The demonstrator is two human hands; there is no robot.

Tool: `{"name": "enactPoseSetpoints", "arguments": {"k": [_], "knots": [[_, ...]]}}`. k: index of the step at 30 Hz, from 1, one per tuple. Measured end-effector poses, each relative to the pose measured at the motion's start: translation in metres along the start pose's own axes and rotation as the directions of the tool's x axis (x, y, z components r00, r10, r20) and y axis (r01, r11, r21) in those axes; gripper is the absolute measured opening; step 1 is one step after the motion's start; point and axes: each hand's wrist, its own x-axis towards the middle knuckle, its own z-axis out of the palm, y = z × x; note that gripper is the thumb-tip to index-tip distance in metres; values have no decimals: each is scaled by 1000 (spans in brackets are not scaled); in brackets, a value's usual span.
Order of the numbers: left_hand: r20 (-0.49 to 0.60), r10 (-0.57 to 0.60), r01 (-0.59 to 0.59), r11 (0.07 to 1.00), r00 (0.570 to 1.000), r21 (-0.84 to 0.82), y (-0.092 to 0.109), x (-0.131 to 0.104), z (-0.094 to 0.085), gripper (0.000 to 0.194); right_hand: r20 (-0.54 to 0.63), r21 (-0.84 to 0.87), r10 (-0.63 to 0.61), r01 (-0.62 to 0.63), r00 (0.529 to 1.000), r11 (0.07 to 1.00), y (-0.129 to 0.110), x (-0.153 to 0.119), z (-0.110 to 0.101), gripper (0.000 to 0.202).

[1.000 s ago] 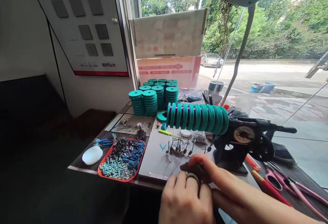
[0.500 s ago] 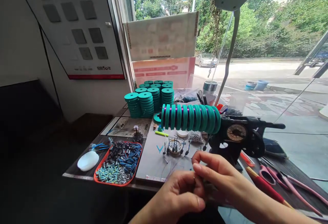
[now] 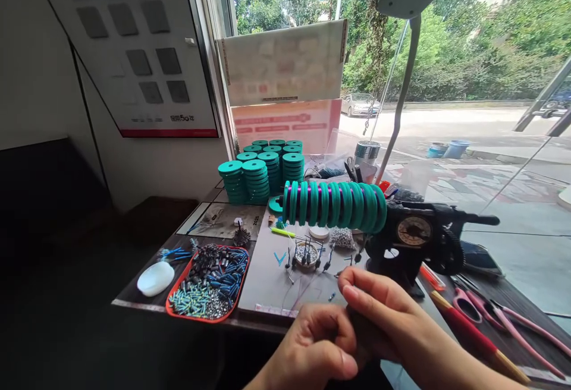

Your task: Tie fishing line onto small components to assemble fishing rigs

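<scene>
My left hand is closed, with the thumb pressed toward the curled fingers. Beside it, my right hand pinches with thumb and forefinger, and a tiny dark tip shows at its fingertips. What lies in the fingers of either hand is too small or hidden to name. Just ahead is a pale board with thin line across it. On that board a small round dish of beads has several dark stems around it. Above it, teal foam rings sit in a row on the shaft of a black winder with a dial.
At left, a red tray holds blue tubes, green pieces and black beads, near a white bowl. Stacked teal rings stand behind. Pink-handled scissors, pliers and a red-handled tool lie at right.
My left and right hands have shifted slightly right in view, together with the whole scene. The left fingers have curled in more, and a small blue piece now shows on the board.
</scene>
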Motion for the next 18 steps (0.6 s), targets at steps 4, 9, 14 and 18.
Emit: {"name": "enactPoseSetpoints", "arguments": {"k": [4,9,14,18], "knots": [[-47,13,3,947,999,322,5,-4,1,22,-17,-299,-151,139,988,944,1,-4,-3,36],[112,448,-132,14,887,991,-20,-15,-3,15,137,-659,-251,278,958,699,3,-16,-15,20],[29,589,-163,176,807,971,-54,-35,-12,18,194,-372,-25,97,981,923,2,-30,-34,37],[-244,336,-201,870,910,449,-65,-49,-15,33,167,-892,-170,223,971,393,-3,-36,-37,19]]}}
